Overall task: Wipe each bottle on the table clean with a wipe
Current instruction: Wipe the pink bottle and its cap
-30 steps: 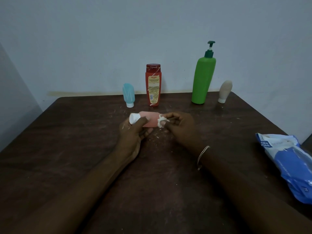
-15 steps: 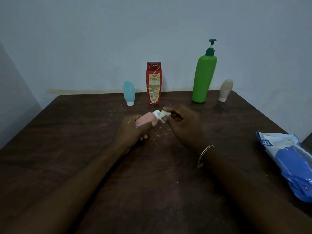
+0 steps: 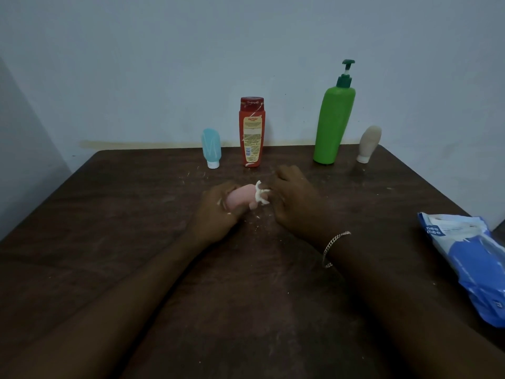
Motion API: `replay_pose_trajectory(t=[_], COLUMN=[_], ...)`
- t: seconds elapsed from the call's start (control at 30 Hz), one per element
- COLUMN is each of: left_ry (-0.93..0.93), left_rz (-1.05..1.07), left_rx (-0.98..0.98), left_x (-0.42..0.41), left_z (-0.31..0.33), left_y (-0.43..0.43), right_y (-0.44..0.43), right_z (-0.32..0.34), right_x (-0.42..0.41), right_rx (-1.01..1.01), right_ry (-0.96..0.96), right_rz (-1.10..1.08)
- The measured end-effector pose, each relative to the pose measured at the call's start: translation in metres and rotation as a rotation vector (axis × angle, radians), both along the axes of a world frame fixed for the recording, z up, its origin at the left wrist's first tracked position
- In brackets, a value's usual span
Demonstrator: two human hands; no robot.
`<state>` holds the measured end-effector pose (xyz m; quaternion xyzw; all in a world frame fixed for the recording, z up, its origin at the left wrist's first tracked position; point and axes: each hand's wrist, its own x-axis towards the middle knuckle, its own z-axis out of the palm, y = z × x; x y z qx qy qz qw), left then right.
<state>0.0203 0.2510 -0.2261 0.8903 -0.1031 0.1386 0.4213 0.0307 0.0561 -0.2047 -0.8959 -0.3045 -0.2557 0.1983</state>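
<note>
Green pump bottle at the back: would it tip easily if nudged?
Probably. The green pump bottle stands tall on a narrow base, so a push near its top would likely topple it. Its smooth plastic may feel slippery.

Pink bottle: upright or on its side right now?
On its side. The pink bottle lies roughly level in the left hand, one end at the wipe that the right hand pinches.

At the right edge of the frame, a blue and white pack [image 3: 464, 258] carries the words "mee mee" in white letters on its upper left corner. At upper centre, a red bottle [image 3: 252, 132] has a cream label [image 3: 252, 140] with a red heading and small print, too blurred to read.
</note>
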Motion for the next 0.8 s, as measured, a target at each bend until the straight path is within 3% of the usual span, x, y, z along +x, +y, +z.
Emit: replay_pose_trajectory(t=[0.13, 0.23, 0.37, 0.43, 0.6, 0.8], left_ry=[-0.036, -0.042, 0.017, 0.042, 0.145, 0.195], left_rz=[-0.169, -0.259, -0.314, -0.329, -0.381, -0.378], left_rx=[0.062, 0.021, -0.033, -0.067, -0.280, -0.439], left_x=[-0.006, -0.006, -0.004, -0.005, -0.009, -0.010], left_z=[0.003, 0.003, 0.002, 0.003, 0.008, 0.010], left_y=[-0.003, -0.001, 0.001, 0.002, 0.002, 0.002], right_y=[-0.003, -0.014, -0.023, -0.022, -0.013, -0.001], right_z=[0.004, 0.009, 0.013, 0.012, 0.007, 0.006], right_x=[0.002, 0.006, 0.002, 0.001, 0.001, -0.003], right_rx=[0.098, 0.293, 0.791, 0.998, 1.233, 1.279], right_ry=[0.071, 0.404, 0.928, 1.081, 1.136, 1.085], right_rz=[-0.038, 0.032, 0.218, 0.293, 0.363, 0.303])
